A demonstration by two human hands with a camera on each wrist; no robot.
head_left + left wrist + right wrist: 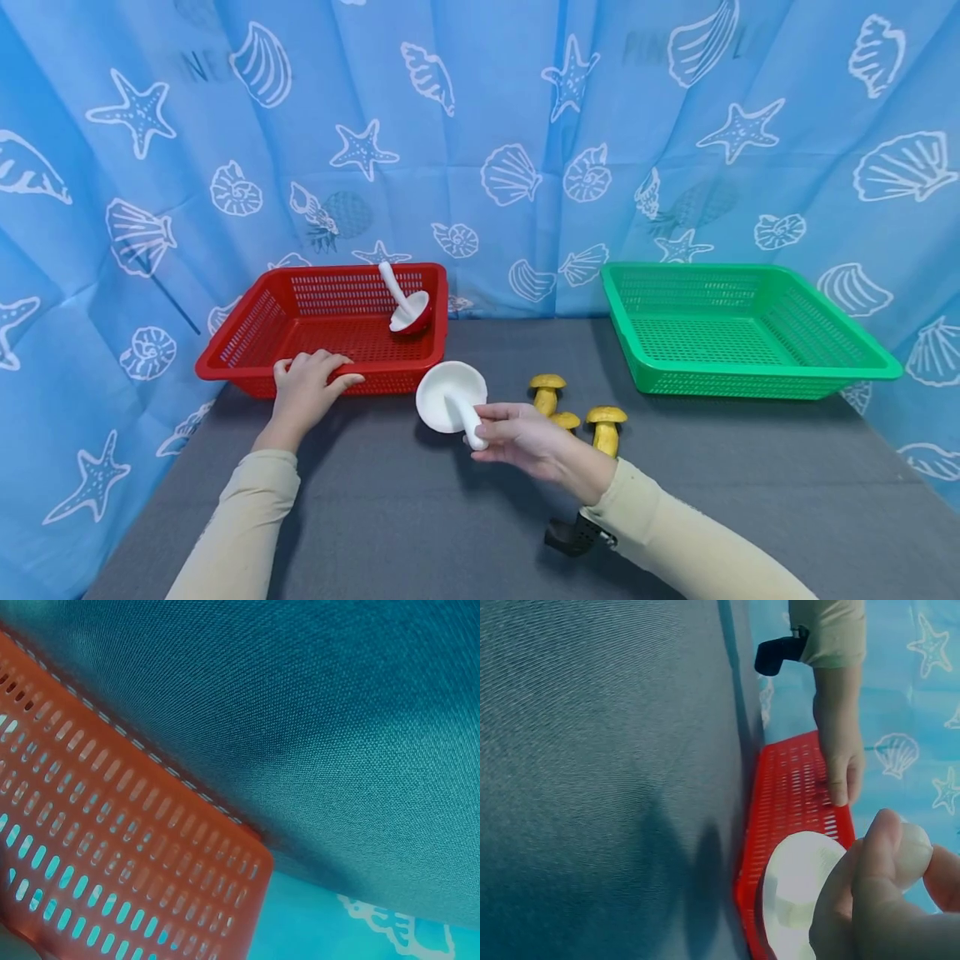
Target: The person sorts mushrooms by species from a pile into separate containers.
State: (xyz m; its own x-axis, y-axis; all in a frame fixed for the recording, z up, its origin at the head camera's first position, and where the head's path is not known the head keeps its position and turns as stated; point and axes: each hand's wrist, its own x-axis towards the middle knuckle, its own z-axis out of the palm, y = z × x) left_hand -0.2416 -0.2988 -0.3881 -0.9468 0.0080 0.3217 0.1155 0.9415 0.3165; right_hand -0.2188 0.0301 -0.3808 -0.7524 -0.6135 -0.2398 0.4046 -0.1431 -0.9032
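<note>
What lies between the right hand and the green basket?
In the head view, three yellow mushrooms show on the gray table between the right hand and green basket, some partly hidden.

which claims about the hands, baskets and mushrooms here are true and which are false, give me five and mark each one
1. The right hand holds a white-stemmed mushroom by its stem. True.
2. In the head view, the green basket stands to the right of the red basket. True.
3. The left hand grips the rim of the green basket. False: it grips the red basket's rim.
4. A red-capped mushroom is in the red basket. True.
5. The yellow mushrooms are in the red basket. False: they are on the dark table.
</note>
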